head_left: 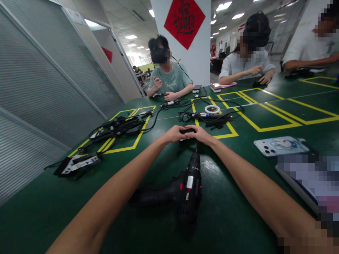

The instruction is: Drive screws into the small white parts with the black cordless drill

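My left hand [175, 134] and my right hand [199, 134] meet over the table beyond the drill. Between them is a small dark object [189, 131], its ends gripped by the fingers of both hands; its kind I cannot make out. A black cordless drill [191, 187] lies on its side between my forearms, handle to the left. Its thin bit points away from me, with its tip close to my right hand.
Tangled black cables [119, 127] lie at left beside a black-and-white piece [79, 164]. Ahead are a white tape roll [212, 109] and more corded tools [205, 115]. A phone [280, 146] lies at right. Yellow tape marks the green table [164, 236]; several people sit beyond.
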`<state>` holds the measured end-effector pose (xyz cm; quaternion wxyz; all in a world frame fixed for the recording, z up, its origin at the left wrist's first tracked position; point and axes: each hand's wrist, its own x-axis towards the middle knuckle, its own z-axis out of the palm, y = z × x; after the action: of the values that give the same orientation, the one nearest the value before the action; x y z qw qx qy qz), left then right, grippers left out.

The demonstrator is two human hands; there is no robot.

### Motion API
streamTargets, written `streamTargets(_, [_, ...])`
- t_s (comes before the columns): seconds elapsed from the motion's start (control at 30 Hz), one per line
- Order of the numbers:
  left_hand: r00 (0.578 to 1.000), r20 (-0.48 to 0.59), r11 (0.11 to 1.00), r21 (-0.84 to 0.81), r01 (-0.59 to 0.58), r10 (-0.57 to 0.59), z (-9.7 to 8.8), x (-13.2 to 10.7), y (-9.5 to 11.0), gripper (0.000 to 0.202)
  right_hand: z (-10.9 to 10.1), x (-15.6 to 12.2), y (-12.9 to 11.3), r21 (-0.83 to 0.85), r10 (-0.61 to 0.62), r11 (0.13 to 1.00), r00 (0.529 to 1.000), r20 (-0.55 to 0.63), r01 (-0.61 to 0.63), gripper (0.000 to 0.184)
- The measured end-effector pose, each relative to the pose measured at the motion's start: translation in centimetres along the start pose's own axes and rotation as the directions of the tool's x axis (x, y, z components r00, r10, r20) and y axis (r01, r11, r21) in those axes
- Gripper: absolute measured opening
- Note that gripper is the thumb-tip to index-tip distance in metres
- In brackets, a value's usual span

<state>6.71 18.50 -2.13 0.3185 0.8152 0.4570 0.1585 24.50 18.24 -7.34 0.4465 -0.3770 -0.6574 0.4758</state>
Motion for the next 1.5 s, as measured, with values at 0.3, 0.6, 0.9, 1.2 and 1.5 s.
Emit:
streamTargets(0.3, [0.996,-0.087,0.992,0.125,-0.015,0.026,1.0,-1.0,-0.8,0.069,0.2,0.2,0.7,-0.082,-0.052,0.995,0.998,-0.026,0.050,0.040])
streamTargets(0.6, [0.998,-0.038,0.982,0.183,0.049,-0.042,-0.4,-9.4,1.5,0.072,-0.3,0.2,1.0,-0.149,-0.064,0.987,0.997,0.032,0.068,0.050])
streamTargets(0.9, [0.996,0.014,0.972,0.218,0.083,-0.088,0.6,-17.6,4.7,0.047,-0.6,-0.1,0.2,-0.187,-0.029,0.981,0.997,0.077,0.043,0.057])
streamTargets(1.2, [0.945,0.299,0.959,0.280,0.047,-0.134,2.0,-20.5,7.8,0.085,-0.6,0.0,0.6,-0.306,-0.092,0.946,0.994,0.063,0.107,0.055])
streamTargets(1.5, [0.963,0.151,0.810,0.578,0.097,-0.222,5.7,-20.3,9.0,0.057,-1.0,0.5,1.4,-0.270,-0.058,0.960,0.997,0.053,0.070,0.056])
